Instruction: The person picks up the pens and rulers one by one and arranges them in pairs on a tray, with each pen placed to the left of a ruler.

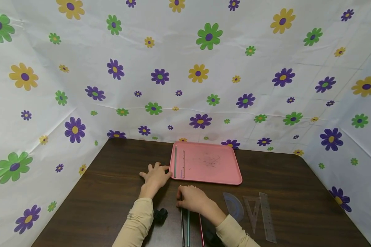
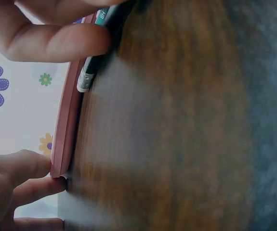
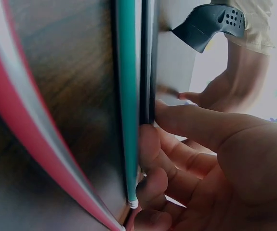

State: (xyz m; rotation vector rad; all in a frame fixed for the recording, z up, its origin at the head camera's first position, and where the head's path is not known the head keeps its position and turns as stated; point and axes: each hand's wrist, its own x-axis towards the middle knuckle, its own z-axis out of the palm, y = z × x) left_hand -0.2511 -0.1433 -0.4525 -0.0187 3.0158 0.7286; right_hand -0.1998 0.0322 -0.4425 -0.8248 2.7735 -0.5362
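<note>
My right hand [image 1: 193, 199] pinches a black pencil [image 1: 182, 226] between thumb and fingers, just in front of the pink tray [image 1: 216, 173]. In the left wrist view, the white eraser end of that black pencil [image 2: 91, 72] points along the tray's side. A green pencil [image 3: 127, 96] and a red pencil [image 3: 37, 125] lie close beside it on the table. With fingers spread, my left hand [image 1: 155, 177] touches the tray's near left corner. Inside the tray, a green pencil [image 1: 175, 161] and a clear ruler [image 1: 182, 166] lie side by side at the left.
To the right on the dark wooden table [image 1: 296, 192] lie a clear protractor [image 1: 234, 206], a set square [image 1: 251, 211] and another clear ruler [image 1: 267, 218]. A flowered sheet [image 1: 173, 96] hangs behind the table and at both sides. A black wrist mount [image 1: 160, 215] sits by the left forearm.
</note>
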